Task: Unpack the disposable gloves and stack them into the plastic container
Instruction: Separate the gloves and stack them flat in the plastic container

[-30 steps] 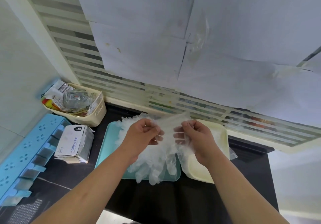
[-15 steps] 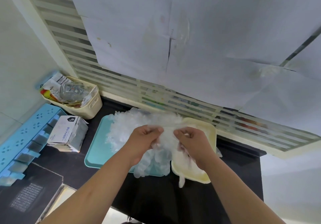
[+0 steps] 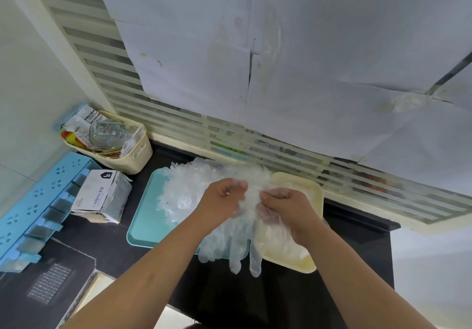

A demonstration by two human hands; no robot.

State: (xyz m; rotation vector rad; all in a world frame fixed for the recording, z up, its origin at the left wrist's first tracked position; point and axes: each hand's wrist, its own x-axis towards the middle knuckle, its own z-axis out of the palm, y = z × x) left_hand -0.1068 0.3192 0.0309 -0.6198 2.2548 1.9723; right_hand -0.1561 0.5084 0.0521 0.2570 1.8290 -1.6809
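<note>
A heap of clear disposable gloves (image 3: pixel 189 190) lies on a teal tray (image 3: pixel 143 226). Right of it sits a cream plastic container (image 3: pixel 310 188) with some gloves inside. My left hand (image 3: pixel 222 201) and my right hand (image 3: pixel 286 203) each pinch the cuff edge of a clear glove (image 3: pixel 245 249) between them. Its fingers hang down over the tray's front edge and the container's left rim. An opened white glove box (image 3: pixel 99 196) stands left of the tray.
A cream basket (image 3: pixel 138 155) of packets and a glass jar stands at the back left. A blue slotted rack (image 3: pixel 33 201) runs along the left edge. The black counter (image 3: pixel 255 298) ends at the right by a pale wall. Paper sheets cover the window behind.
My hands have stayed together on the glove and dropped slightly, and the glove's fingers now hang lower over the tray's front edge. The view has shifted a little.
</note>
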